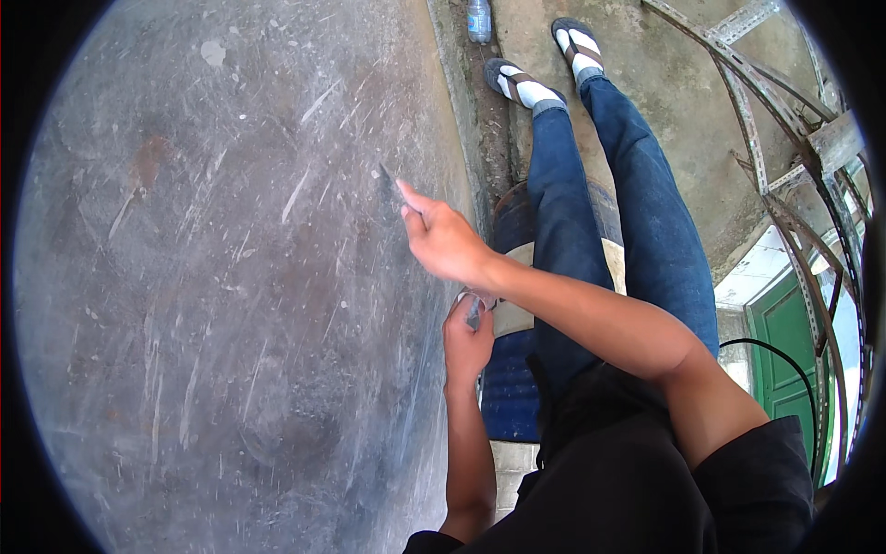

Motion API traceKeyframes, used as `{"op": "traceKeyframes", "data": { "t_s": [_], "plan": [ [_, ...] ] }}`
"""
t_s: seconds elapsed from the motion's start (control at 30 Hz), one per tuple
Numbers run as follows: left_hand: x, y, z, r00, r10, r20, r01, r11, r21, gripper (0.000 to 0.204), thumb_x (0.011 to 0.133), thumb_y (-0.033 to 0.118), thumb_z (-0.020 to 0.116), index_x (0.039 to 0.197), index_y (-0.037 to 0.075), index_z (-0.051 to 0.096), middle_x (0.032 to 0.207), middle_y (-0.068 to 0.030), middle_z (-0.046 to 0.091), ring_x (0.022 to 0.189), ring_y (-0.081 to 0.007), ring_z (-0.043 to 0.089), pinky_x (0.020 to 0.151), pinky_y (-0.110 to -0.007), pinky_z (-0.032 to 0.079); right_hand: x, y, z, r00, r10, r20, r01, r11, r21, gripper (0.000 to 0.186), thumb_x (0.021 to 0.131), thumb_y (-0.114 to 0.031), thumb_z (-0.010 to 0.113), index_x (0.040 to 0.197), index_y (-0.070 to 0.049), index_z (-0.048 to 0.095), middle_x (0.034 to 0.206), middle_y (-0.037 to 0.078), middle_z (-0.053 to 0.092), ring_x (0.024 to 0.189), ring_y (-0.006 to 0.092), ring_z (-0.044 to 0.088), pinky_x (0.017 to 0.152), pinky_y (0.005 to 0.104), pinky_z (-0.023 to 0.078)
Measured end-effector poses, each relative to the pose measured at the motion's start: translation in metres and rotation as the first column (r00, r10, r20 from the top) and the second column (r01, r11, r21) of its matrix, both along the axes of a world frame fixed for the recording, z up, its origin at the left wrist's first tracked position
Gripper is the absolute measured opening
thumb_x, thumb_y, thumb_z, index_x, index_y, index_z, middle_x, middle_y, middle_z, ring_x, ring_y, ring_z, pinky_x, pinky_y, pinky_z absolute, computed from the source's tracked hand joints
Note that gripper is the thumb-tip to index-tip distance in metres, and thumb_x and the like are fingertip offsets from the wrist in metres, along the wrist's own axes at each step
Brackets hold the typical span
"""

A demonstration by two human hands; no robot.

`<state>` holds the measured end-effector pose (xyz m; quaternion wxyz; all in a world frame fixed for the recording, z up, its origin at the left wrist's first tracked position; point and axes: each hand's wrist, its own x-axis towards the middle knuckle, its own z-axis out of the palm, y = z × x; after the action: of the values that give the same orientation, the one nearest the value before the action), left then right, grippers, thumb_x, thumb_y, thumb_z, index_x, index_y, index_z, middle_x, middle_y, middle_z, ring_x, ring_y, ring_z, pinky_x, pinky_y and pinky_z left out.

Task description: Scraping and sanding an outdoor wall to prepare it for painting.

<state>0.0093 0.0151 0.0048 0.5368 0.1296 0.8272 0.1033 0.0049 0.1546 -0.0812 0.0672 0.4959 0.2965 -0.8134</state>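
Scuffed grey surface (231, 295) at left. Thin grey blade (388, 182) over its right part, contact unclear; right hand (448, 242) fingers grasp it. Left hand (469, 342) nearer body: fingers curled around small grey piece (474, 314), kind unclear. Blue barrel (509, 402) beyond.

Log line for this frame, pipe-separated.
right hand: gripping thin dark blade near scuffed grey surface | left hand: holding small grey object, kind unclear | blade contact: unclear
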Motion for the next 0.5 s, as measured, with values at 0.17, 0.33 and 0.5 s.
{"op": "traceKeyframes", "data": {
  "t_s": [0.17, 0.33, 0.5],
  "plan": [
    [-0.006, -0.017, 0.0, 0.998, -0.012, 0.056, 0.017, 0.997, -0.081, 0.024, 0.09, 0.001, 0.059, 0.112, -0.004, 0.065, 0.1, -0.0176, 0.071, 0.1, -0.0198, 0.066, 0.088, -0.034, 0.049, -0.002, -0.014, 0.029, 0.999, -0.034, -0.015, 0.035, 0.999, 0.03, 0.049, 0.103, -0.021, 0.045, 0.149, -0.007, 0.039, 0.061, 0.013, 0.052, 0.057, 0.0153, 0.052, 0.062, 0.0351, 0.048],
    [-0.006, -0.004, -0.003, 1.0, -0.001, 0.027, 0.003, 0.997, -0.078, 0.022, 0.087, 0.002, 0.059, 0.107, -0.005, 0.065, 0.105, -0.0254, 0.068, 0.102, -0.0403, 0.066, 0.086, -0.042, 0.05, -0.009, 0.016, 0.002, 0.999, -0.008, 0.038, 0.01, 0.999, -0.045, 0.05, 0.103, -0.019, 0.045, 0.15, -0.006, 0.037, 0.059, 0.014, 0.05, 0.055, 0.0164, 0.052, 0.062, 0.0372, 0.048],
    [-0.009, -0.014, -0.001, 0.999, 0.008, 0.031, -0.006, 0.998, -0.063, 0.023, 0.088, 0.003, 0.059, 0.109, -0.004, 0.064, 0.103, -0.0236, 0.068, 0.1, -0.0373, 0.067, 0.086, -0.04, 0.049, 0.0, -0.004, 0.026, 0.998, 0.033, -0.058, -0.033, 0.999, 0.009, 0.05, 0.101, -0.019, 0.042, 0.149, -0.005, 0.036, 0.086, 0.029, 0.067, 0.081, 0.0426, 0.068, 0.08, 0.048, 0.053]
  ]
}}
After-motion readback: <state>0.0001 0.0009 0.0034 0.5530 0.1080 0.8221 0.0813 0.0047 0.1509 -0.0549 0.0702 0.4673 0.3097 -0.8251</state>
